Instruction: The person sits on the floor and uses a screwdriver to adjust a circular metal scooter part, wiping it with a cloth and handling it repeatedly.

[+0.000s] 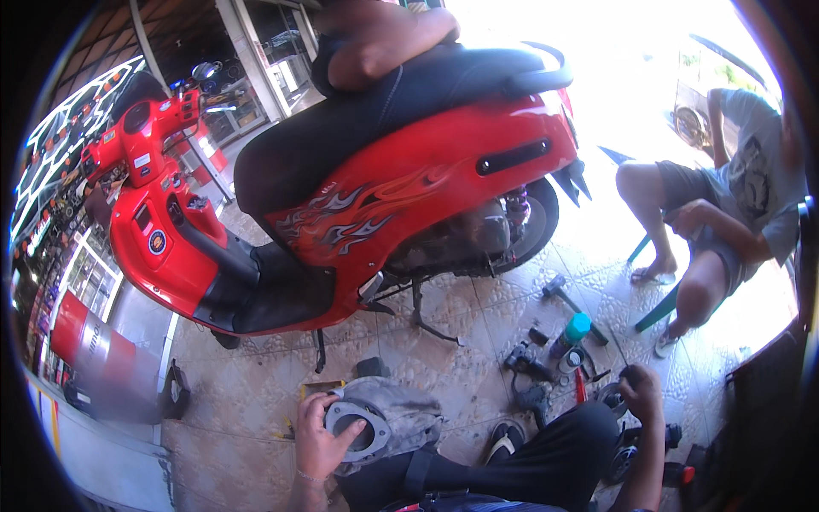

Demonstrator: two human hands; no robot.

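Observation:
My left hand point(320, 435) grips a grey metal flanged part point(373, 455) by its left side, the thumb reaching over its round bore. This part sits above my lap against a smudged grey cloth point(405, 405). My right hand point(641, 394) is closed and raised above my right knee, by the tools on the floor. A thin dark tip pokes up from its fingers, too small to name. Near that hand lie a red-handled tool point(581, 386), a spray can with a turquoise cap point(570, 334) and a black power tool point(527, 363).
A red scooter point(384, 188) stands across the far side on its stand point(418, 307). A person point(388, 51) leans over its seat; another person point(725, 188) sits at the right on a green stool. A hammer point(576, 309) lies on the tiles. At left stands a red-and-white drum point(85, 333).

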